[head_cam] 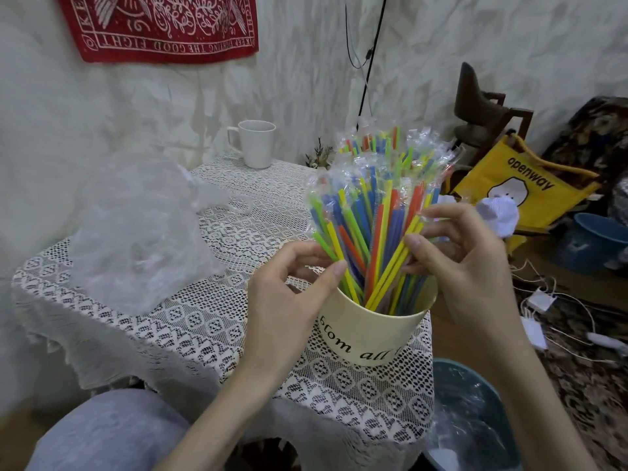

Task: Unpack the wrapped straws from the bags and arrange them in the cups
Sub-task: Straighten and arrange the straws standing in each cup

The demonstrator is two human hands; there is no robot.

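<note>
Fingers of the left hand curled round the near straws, pinching them at the bundle's left edge, while the right hand pinched a yellow one on the other side. The straws stood fanned in the cream cup on the lace table, too many to count. That cup looked full; the one white mug at the far edge appeared empty, so perhaps half the work remained. One crumpled bag lay left, seemingly emptied.
</note>
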